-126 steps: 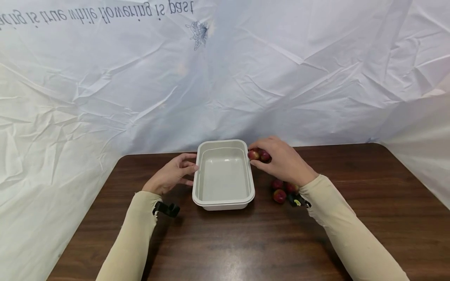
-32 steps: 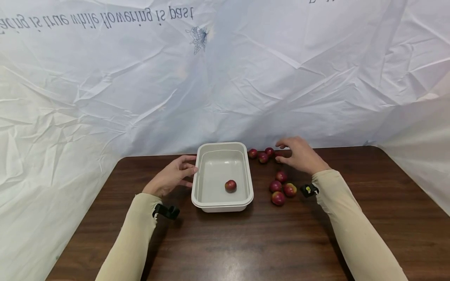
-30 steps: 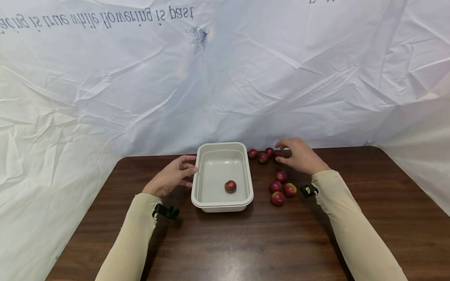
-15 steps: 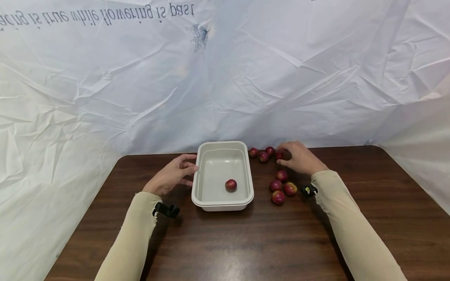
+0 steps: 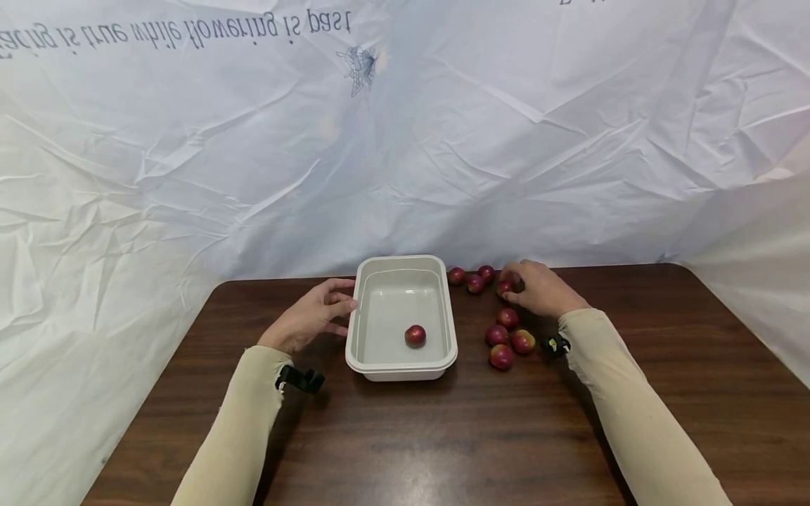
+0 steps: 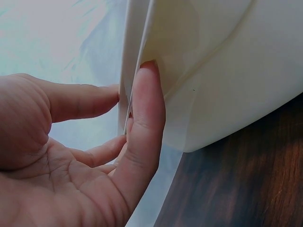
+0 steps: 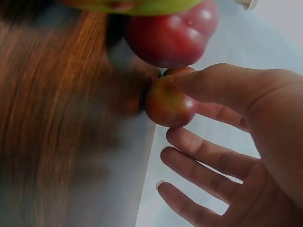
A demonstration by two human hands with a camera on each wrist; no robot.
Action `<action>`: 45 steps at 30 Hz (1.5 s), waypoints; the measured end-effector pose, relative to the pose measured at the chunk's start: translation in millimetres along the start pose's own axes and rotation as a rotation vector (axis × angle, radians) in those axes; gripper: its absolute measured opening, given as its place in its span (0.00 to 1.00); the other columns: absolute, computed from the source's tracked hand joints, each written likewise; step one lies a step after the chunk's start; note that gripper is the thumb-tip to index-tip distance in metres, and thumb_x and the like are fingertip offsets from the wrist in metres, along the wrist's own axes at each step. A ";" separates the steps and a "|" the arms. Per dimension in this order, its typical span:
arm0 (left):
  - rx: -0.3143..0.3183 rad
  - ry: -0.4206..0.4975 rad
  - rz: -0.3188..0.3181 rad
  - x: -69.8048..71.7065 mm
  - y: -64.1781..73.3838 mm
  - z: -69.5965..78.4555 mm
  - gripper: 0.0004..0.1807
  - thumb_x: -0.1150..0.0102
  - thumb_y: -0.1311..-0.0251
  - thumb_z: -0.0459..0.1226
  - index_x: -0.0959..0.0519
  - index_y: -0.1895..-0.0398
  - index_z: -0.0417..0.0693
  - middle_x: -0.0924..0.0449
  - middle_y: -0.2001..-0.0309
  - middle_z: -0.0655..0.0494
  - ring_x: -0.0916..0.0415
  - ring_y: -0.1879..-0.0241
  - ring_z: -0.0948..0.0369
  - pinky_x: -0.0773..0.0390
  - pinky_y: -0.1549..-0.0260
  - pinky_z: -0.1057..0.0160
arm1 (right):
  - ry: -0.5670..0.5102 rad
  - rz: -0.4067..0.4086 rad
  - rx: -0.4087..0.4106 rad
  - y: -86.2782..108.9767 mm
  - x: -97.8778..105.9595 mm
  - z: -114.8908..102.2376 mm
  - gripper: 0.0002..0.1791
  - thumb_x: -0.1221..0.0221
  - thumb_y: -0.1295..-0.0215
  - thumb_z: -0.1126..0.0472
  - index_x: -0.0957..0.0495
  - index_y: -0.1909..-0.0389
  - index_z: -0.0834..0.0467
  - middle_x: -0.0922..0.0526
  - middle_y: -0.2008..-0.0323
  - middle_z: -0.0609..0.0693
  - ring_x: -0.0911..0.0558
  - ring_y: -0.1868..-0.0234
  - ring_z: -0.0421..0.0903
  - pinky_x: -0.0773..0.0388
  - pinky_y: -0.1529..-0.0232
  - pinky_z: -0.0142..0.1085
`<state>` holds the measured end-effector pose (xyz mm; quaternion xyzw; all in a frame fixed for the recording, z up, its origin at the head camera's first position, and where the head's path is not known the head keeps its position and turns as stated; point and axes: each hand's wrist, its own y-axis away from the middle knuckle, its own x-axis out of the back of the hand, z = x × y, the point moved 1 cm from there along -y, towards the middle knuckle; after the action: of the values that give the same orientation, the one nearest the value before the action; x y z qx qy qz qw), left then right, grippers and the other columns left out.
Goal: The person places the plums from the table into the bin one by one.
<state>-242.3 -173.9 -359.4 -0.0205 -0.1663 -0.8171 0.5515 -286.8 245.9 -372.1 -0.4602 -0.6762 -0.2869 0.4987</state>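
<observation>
In the head view, a pale grey rectangular plastic container (image 5: 405,367) sits mid-table, with one red plum (image 5: 415,336) inside. My left hand (image 5: 310,315) holds its left rim; the left wrist view shows the thumb at the rim and a finger (image 6: 147,104) against the wall below it. To the right, my right hand (image 5: 538,288) pinches a plum (image 5: 505,289) between thumb and fingers. The right wrist view shows the thumb on this red-yellow plum (image 7: 170,103), with the other fingers extended beyond it.
Three plums (image 5: 474,283) lie by the container's far right corner. Several more plums (image 5: 502,356) form a group nearer, just left of the right wrist. White cloth (image 5: 405,176) hangs behind the brown wooden table (image 5: 405,436).
A plum now lies in the container. My right hand has moved from the container's right rim to a plum farther right and closed its fingers on it. The left hand stays at the rim.
</observation>
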 end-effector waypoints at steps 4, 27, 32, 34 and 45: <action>-0.002 0.001 -0.002 -0.1 -0.2 0.3 0.32 0.45 0.24 0.37 0.43 0.22 0.45 0.29 0.37 0.37 0.26 0.38 0.47 0.13 0.55 0.54 | -0.011 -0.042 -0.007 0.7 -0.3 0.8 0.13 0.34 0.34 0.62 0.20 0.50 0.60 0.16 0.58 0.56 0.19 0.56 0.54 0.21 0.54 0.51; 0.013 0.010 0.001 -3.3 -1.7 1.0 0.31 0.45 0.24 0.36 0.42 0.23 0.47 0.28 0.38 0.39 0.24 0.41 0.50 0.12 0.55 0.53 | -0.015 0.018 0.008 4.8 10.6 -2.9 0.11 0.32 0.34 0.58 0.17 0.54 0.57 0.15 0.60 0.51 0.19 0.58 0.50 0.21 0.55 0.49; 0.012 0.010 0.001 -3.4 -2.2 0.8 0.31 0.45 0.24 0.37 0.42 0.23 0.47 0.28 0.38 0.39 0.23 0.41 0.50 0.12 0.55 0.54 | -0.004 0.087 0.050 5.0 17.8 -11.8 0.12 0.32 0.35 0.58 0.17 0.53 0.57 0.16 0.63 0.51 0.19 0.58 0.51 0.22 0.53 0.50; 0.007 0.006 -0.003 -3.5 -2.3 0.8 0.31 0.46 0.24 0.36 0.43 0.22 0.47 0.28 0.37 0.38 0.24 0.40 0.49 0.12 0.55 0.53 | -0.011 0.100 0.057 5.7 21.4 -17.0 0.14 0.31 0.35 0.58 0.17 0.51 0.58 0.15 0.61 0.52 0.18 0.57 0.51 0.21 0.51 0.51; 0.012 -0.003 0.006 -1.1 0.2 0.2 0.31 0.46 0.24 0.37 0.42 0.22 0.48 0.27 0.37 0.37 0.23 0.39 0.49 0.13 0.54 0.52 | -0.021 0.107 0.096 8.9 33.1 -41.8 0.15 0.32 0.34 0.58 0.17 0.49 0.59 0.15 0.58 0.52 0.20 0.57 0.50 0.21 0.53 0.48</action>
<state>-241.7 -172.9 -359.5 -0.0191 -0.1720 -0.8145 0.5537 -264.2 225.3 -327.5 -0.4742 -0.6689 -0.2220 0.5276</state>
